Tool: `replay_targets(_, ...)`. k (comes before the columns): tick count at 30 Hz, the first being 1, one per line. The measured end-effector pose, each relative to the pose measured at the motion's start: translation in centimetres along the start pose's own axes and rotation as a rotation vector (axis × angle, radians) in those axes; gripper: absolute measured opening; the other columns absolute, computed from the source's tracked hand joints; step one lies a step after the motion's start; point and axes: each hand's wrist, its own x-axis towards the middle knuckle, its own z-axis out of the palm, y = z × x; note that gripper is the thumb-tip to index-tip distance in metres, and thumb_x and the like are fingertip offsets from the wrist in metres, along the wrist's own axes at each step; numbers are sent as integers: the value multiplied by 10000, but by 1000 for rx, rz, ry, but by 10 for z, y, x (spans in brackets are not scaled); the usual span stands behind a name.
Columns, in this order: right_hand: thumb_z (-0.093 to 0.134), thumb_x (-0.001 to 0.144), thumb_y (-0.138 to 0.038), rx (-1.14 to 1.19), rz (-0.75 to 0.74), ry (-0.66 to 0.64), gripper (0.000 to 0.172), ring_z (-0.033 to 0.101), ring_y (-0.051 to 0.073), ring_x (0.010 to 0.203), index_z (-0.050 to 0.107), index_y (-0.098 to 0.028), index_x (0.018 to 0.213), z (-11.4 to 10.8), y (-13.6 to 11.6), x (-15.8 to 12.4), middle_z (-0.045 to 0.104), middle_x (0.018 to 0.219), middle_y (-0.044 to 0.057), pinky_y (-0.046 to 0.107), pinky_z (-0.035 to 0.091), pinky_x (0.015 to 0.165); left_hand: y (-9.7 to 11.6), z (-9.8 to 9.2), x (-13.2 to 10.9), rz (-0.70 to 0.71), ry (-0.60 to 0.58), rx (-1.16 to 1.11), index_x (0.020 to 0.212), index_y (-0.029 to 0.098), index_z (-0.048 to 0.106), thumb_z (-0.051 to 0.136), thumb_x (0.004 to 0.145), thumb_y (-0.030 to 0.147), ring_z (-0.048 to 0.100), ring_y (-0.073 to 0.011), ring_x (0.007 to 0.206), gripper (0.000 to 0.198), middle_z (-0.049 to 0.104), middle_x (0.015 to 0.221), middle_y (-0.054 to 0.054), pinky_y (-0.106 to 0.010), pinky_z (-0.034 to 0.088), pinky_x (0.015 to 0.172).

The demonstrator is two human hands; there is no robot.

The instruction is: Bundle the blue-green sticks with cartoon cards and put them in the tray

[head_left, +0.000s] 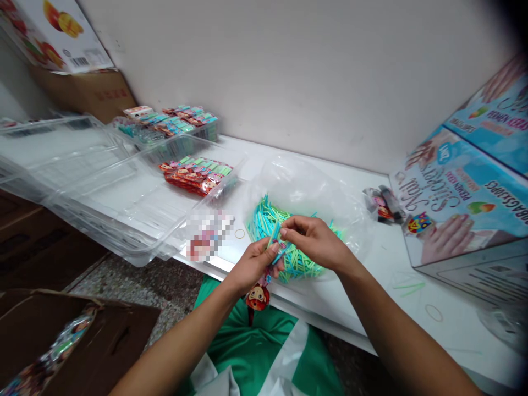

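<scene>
My left hand (259, 261) is closed on a small cartoon packet (258, 297), whose red-haired face hangs below the fingers. Green and blue sticks (274, 235) stand up out of the same grip. The fingertips of my right hand (309, 236) pinch at the top of these sticks, touching them beside my left thumb. Behind and under both hands, a clear plastic bag (305, 181) lies open on the white table (231, 264), with a heap of loose green and blue sticks (303, 264) in it.
A clear tray (144, 258) at left holds red packets (198, 175). Behind it stands another filled container (173, 124). Printed boxes (462, 203) stand at right, near a dark wrapped item (381, 203). Rubber bands (434, 313) lie on the table. An open carton (124, 335) is at lower left.
</scene>
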Motion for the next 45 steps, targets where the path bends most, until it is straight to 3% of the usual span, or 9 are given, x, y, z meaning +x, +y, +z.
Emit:
replay_targets(6, 503, 796, -246, -178, -5, -6, 137, 457, 90, 543, 560, -180, 691, -6, -6, -6, 541, 601, -38, 213, 312, 488, 0, 0, 0, 3, 4, 1, 836, 161, 501, 502, 831, 497, 515, -75, 474, 336, 590, 659, 14, -190, 356, 459)
replay_targets(12, 500, 837, -328, 0, -40, 15, 205, 542, 129, 696, 608, -175, 921, -2, -2, -4, 614, 761, 8, 245, 408, 620, 0, 0, -1, 7, -6, 15, 849, 158, 513, 522, 824, 491, 514, -80, 490, 334, 589, 654, 9, -189, 347, 458)
replay_targets(21, 511, 817, -334, 47, 7, -23, 207, 483, 111, 612, 629, -165, 804, -2, -2, -1, 582, 692, -4, 238, 379, 557, -1, 0, -3, -5, -36, -29, 876, 161, 498, 508, 846, 462, 527, -76, 474, 303, 602, 672, 0, -188, 364, 456)
replay_targets(27, 514, 770, -248, -15, 29, -5, 115, 419, 85, 525, 592, -168, 742, -7, -4, -4, 498, 589, -39, 214, 304, 480, -2, 0, -1, -2, -16, -27, 884, 166, 492, 495, 851, 464, 535, -80, 485, 301, 597, 673, 4, -182, 370, 453)
replay_targets(31, 508, 785, -256, -48, 3, -22, 126, 441, 90, 545, 585, -174, 727, -8, -3, -6, 517, 603, -32, 213, 319, 487, -3, -1, 0, -8, -2, -6, 872, 166, 499, 507, 835, 484, 530, -83, 487, 320, 595, 664, 5, -182, 366, 452)
replay_targets(39, 539, 829, -417, 26, -22, 94, 343, 574, 148, 738, 559, -195, 1090, -6, -5, -6, 615, 816, 26, 266, 443, 634, 0, -2, 0, 52, 47, 108, 821, 161, 501, 479, 846, 492, 542, -89, 521, 333, 596, 669, 5, -191, 390, 487)
replay_targets(42, 587, 807, -370, 73, -19, 75, 415, 588, 153, 767, 493, -206, 1175, -3, -4, -9, 605, 859, 27, 277, 466, 664, 2, -4, 2, 95, 116, 120, 857, 166, 493, 475, 849, 492, 549, -90, 528, 326, 598, 689, 3, -182, 382, 465)
replay_targets(45, 563, 826, -289, 110, -64, 90, 432, 583, 141, 738, 427, -211, 1229, 2, -4, -9, 593, 811, 7, 288, 474, 689, 5, -6, 3, 144, 156, 98, 897, 171, 511, 488, 842, 491, 584, -108, 600, 325, 604, 725, -3, -209, 448, 548)
